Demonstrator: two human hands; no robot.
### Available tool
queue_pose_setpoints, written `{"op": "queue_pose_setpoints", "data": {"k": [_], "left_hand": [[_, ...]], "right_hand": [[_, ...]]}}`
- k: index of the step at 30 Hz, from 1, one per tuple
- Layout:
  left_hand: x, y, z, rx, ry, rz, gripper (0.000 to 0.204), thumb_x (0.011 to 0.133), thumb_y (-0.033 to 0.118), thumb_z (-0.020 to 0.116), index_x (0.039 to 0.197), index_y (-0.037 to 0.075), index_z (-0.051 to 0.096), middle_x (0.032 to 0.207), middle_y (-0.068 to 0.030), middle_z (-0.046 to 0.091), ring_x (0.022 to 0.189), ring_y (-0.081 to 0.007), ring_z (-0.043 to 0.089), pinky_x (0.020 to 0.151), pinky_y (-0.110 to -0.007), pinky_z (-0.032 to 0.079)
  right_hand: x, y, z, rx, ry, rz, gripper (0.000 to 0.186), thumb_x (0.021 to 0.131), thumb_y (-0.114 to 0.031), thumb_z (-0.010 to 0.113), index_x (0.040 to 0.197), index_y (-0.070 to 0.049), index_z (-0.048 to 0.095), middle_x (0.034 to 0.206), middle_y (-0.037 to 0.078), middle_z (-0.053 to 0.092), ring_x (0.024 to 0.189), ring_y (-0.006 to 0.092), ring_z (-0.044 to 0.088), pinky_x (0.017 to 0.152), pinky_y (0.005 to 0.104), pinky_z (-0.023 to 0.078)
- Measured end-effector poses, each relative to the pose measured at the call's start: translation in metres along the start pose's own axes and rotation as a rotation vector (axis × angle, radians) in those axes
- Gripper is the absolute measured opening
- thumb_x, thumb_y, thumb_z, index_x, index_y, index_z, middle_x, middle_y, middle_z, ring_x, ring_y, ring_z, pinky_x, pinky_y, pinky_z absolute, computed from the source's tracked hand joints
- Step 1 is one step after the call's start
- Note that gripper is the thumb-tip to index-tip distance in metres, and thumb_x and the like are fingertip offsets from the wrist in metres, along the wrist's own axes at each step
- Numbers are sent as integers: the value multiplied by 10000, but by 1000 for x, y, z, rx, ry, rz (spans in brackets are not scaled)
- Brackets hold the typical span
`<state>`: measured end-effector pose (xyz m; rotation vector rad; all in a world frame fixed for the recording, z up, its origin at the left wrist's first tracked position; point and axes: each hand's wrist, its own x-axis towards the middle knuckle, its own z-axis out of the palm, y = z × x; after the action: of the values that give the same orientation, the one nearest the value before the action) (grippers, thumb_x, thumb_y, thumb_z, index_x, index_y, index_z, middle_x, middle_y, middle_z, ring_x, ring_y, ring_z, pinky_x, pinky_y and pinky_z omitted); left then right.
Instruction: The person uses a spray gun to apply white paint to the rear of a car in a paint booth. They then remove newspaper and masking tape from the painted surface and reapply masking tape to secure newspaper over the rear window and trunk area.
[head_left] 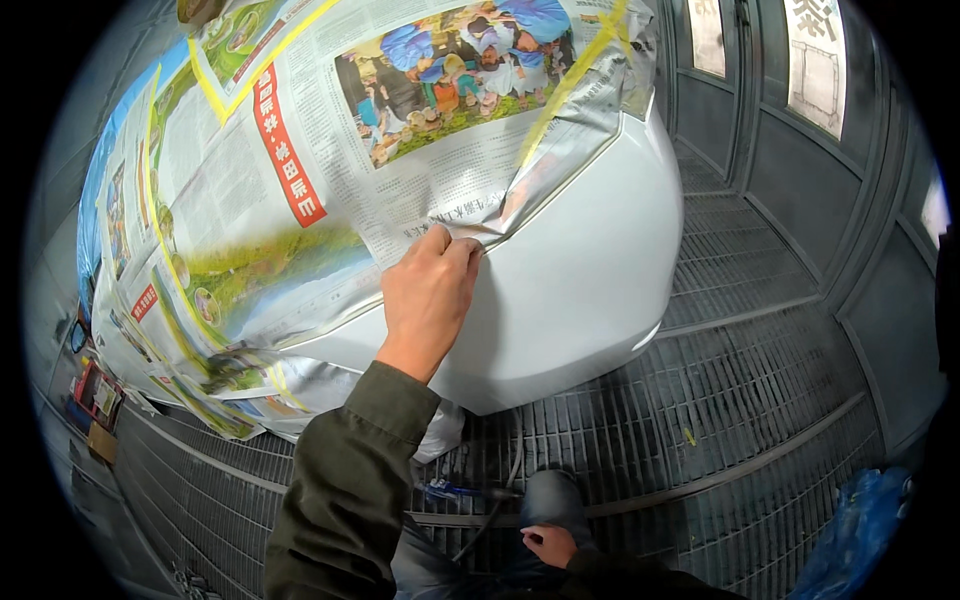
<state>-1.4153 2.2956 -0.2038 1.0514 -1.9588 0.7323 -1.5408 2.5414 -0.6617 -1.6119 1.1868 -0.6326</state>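
My left hand [428, 295] reaches up in an olive sleeve, its fingers pinched on the lower edge of the newspaper [300, 260] that covers a white car body. The paper is creased beside my fingertips. Below and right of that edge lies a bare, glossy white car panel [570, 270]. Yellow masking tape [570, 85] runs over the newspaper in strips. My right hand [550, 545] is low, beside my knee, its fingers curled in. Whether anything is inside them is hidden.
Dark metal grating [750, 400] forms the floor. A hose [490, 525] and a blue item [445, 490] lie near my feet. Blue plastic [850, 530] is heaped at lower right. Grey panelled walls [800, 165] with bright windows stand right. A red crate [98, 392] sits far left.
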Motion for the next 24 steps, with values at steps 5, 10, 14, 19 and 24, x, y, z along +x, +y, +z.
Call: {"op": "queue_pose_setpoints", "data": {"k": [5,10,14,19,24], "left_hand": [[3,5,9,114,11,55,66,808,161,731,836,119,688,729,-26,527,636,-223,588,529,-362,462],[5,11,14,127,44,94,84,804,163,738,834,120,673,732,-21,529,640,-214,600,510,-353,461],[5,13,17,145,54,83,90,800,150,737,841,120,662,737,-20,536,644,-214,607,509,-348,462],[7,12,19,182,50,114,97,794,121,718,833,114,630,738,-23,532,644,-209,607,513,-349,462],[10,12,21,244,-34,164,120,795,121,701,829,96,589,747,-39,504,643,-205,596,513,-347,460]], "right_hand": [[0,2,-2,15,7,6,305,963,-295,589,1198,-113,658,960,89,663,861,278,623,766,416,509],[1,0,-4,-5,15,13,297,956,-290,597,1186,-114,666,922,99,675,828,285,632,739,427,516],[0,0,-5,-4,35,-16,292,957,-286,596,1180,-112,669,915,97,676,824,287,636,735,422,520],[0,-4,-8,-41,-44,46,315,993,-298,548,1236,-119,640,914,75,655,812,247,620,724,407,509],[2,0,-4,8,-25,23,310,989,-289,554,1230,-114,642,945,84,653,843,263,620,750,416,510]]}}
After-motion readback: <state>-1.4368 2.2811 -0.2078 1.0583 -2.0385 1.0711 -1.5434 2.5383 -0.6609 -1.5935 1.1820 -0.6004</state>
